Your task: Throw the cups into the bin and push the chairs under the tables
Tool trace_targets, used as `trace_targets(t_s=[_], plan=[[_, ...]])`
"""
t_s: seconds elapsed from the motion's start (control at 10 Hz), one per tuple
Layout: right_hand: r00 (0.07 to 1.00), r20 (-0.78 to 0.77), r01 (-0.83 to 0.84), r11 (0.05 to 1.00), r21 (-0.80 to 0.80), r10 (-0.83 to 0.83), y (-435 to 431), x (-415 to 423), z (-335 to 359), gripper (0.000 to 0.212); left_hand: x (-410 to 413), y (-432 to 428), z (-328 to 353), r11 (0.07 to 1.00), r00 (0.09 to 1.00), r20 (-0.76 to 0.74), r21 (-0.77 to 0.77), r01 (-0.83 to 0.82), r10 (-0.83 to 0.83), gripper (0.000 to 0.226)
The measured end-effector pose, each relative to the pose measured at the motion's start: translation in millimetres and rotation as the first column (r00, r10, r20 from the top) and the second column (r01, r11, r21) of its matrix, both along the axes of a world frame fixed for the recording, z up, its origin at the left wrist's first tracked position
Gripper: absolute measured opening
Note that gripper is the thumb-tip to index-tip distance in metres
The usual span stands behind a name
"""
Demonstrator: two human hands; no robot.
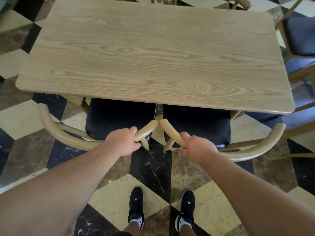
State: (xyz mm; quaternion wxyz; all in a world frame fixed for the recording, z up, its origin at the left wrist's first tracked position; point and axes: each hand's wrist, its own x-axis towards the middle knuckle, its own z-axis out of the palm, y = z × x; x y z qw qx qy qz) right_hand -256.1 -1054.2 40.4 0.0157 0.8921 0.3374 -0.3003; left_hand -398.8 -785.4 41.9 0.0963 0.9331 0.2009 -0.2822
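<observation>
left hand (121, 141), right hand (198, 149) grip chair arms (146, 130) | seats (119, 116) part-hidden under table (153, 53)

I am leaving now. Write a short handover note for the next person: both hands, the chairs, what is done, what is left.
Left hand grips the back rail of the left chair; right hand grips the rail of the right chair.
Both seats lie partly under the table, backs outside.
No cup or bin in view: that step cannot be judged.
Left: push both chairs fully in.
</observation>
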Motion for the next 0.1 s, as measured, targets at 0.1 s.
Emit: trace_targets(t_s=[0.1], plan=[[0.999,0.035,-0.029,0.999,0.025,0.028,-2.0,1.1,0.6,0.056,4.2,-4.3,5.3,0.999,0.996,0.088,-0.048,-0.022,0.026,0.057]])
